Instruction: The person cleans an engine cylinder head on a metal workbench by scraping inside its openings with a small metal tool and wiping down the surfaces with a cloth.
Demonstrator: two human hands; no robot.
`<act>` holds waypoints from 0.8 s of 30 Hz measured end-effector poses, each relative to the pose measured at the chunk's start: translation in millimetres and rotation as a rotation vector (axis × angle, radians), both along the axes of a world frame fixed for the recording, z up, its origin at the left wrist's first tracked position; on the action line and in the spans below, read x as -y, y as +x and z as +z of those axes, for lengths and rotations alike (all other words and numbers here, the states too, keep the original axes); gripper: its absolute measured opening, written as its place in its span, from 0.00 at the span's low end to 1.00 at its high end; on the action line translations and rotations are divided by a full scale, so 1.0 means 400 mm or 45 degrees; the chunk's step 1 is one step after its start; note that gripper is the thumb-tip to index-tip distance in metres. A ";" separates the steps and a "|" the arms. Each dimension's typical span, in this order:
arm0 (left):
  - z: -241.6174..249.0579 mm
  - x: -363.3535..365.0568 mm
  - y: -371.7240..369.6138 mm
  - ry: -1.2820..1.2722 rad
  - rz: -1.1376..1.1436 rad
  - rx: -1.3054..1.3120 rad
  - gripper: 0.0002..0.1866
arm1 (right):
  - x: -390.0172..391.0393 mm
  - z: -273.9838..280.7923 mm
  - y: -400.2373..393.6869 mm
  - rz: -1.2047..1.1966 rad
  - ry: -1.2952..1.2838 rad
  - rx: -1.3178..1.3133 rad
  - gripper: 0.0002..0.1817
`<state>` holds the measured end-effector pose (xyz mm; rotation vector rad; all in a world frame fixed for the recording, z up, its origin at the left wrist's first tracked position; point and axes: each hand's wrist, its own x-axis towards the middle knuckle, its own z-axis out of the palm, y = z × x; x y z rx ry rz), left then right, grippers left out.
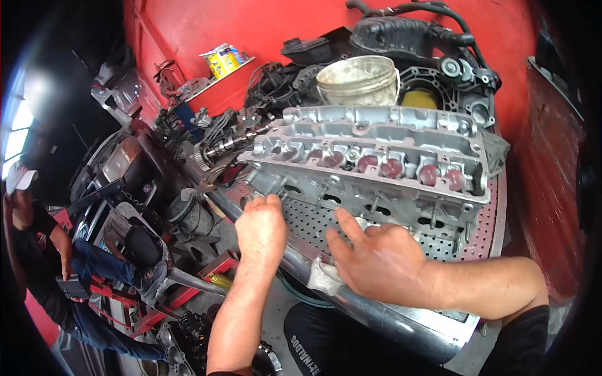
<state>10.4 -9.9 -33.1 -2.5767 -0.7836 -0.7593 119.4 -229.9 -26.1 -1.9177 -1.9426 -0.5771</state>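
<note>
A silver cylinder head (376, 160) lies on a perforated metal bench top (304, 222), its studs and oval ports facing me. My left hand (262, 219) is closed beside a stud at the near left side of the head; what its fingers hold, if anything, is hidden. My right hand (379, 257) is over the bench's near edge, below the ports, with index and middle fingers apart. Something whitish shows behind its knuckles, partly hidden. A crumpled white cloth (325, 277) hangs at the bench edge under the right hand.
Behind the head stand a dirty white bucket (356, 84) and dark engine parts (401, 37). A camshaft (235, 145) lies to the left. At far left, a person in a white cap (31, 232) holds a dark object. A grey bucket (190, 213) is on the floor.
</note>
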 end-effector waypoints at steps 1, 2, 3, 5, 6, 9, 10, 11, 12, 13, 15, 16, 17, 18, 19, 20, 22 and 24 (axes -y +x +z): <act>-0.009 -0.006 0.003 0.024 0.016 -0.029 0.05 | 0.001 0.000 0.000 -0.031 0.035 0.025 0.20; -0.029 -0.009 -0.001 0.037 0.043 -0.060 0.04 | 0.007 -0.002 -0.003 -0.050 0.061 0.047 0.22; -0.059 -0.027 -0.009 0.068 -0.017 -0.004 0.04 | 0.004 0.008 0.001 -0.100 -0.142 0.027 0.23; -0.061 -0.005 -0.011 -0.091 0.017 0.152 0.03 | 0.013 0.014 0.003 -0.063 -0.120 0.003 0.23; -0.072 0.001 -0.016 -0.186 0.036 0.265 0.04 | 0.011 0.018 0.000 -0.042 -0.110 -0.043 0.24; -0.104 0.029 -0.020 -0.261 0.138 0.462 0.05 | -0.008 0.019 -0.004 0.065 0.079 -0.025 0.24; -0.116 0.042 -0.018 -0.269 0.116 0.546 0.06 | -0.013 0.020 -0.009 0.107 0.067 0.001 0.24; -0.130 0.059 -0.021 -0.298 0.098 0.616 0.08 | -0.009 0.023 -0.010 0.077 0.053 -0.023 0.27; -0.141 0.066 -0.021 -0.312 0.090 0.641 0.08 | -0.004 0.030 -0.008 0.024 0.044 -0.043 0.30; -0.153 0.075 -0.020 -0.291 0.073 0.749 0.10 | -0.002 0.040 -0.011 -0.019 0.041 -0.044 0.31; -0.176 0.081 -0.011 -0.275 0.069 0.888 0.15 | -0.001 0.047 -0.014 -0.100 0.003 0.012 0.31; -0.174 0.081 -0.010 -0.286 0.059 0.922 0.13 | -0.001 0.048 -0.017 -0.152 -0.018 0.043 0.30; -0.176 0.082 -0.010 -0.307 0.051 0.956 0.13 | 0.001 0.052 -0.021 -0.191 -0.170 0.022 0.30; -0.177 0.080 -0.009 -0.321 0.046 0.991 0.12 | -0.002 0.029 -0.011 -0.224 -0.304 0.036 0.28; -0.183 0.078 -0.010 -0.304 0.000 1.039 0.12 | -0.003 0.026 -0.005 -0.211 -0.352 0.028 0.27; -0.184 0.075 -0.011 -0.302 -0.019 1.047 0.12 | -0.004 0.028 -0.001 -0.197 -0.396 0.018 0.26; -0.191 0.076 -0.017 -0.306 -0.033 1.056 0.12 | -0.004 0.034 -0.007 -0.208 -0.360 0.005 0.25; -0.188 0.077 -0.020 -0.304 -0.041 1.050 0.12 | -0.003 0.039 -0.020 -0.239 -0.319 -0.016 0.24</act>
